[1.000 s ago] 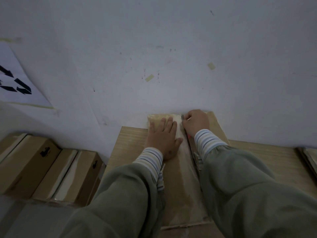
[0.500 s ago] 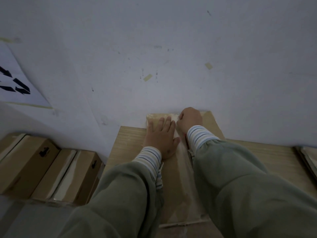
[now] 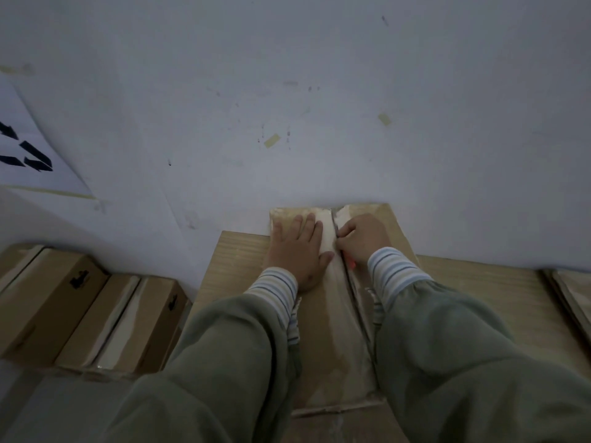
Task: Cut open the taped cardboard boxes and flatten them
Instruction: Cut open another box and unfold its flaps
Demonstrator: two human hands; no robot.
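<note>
A long taped cardboard box point(image 3: 332, 330) lies on the wooden table point(image 3: 233, 260), its far end against the white wall. My left hand point(image 3: 299, 249) presses flat on the box's top, left of the centre seam, fingers straight. My right hand point(image 3: 363, 236) is curled round a cutter point(image 3: 351, 264), of which only a red-orange bit shows below the fist. The fist sits on the taped seam near the far end. A dark slit runs along the seam from the far edge to the fist.
Two taped cardboard boxes point(image 3: 57, 302) point(image 3: 137, 321) lie on a lower surface at the left. Flat cardboard sheets point(image 3: 572, 302) lie at the table's right edge. A paper sign with black arrows point(image 3: 28, 155) hangs on the wall at left.
My right hand has slid back along the seam toward me, leaving the seam slit open near the wall. My left hand stays pressed on the box.
</note>
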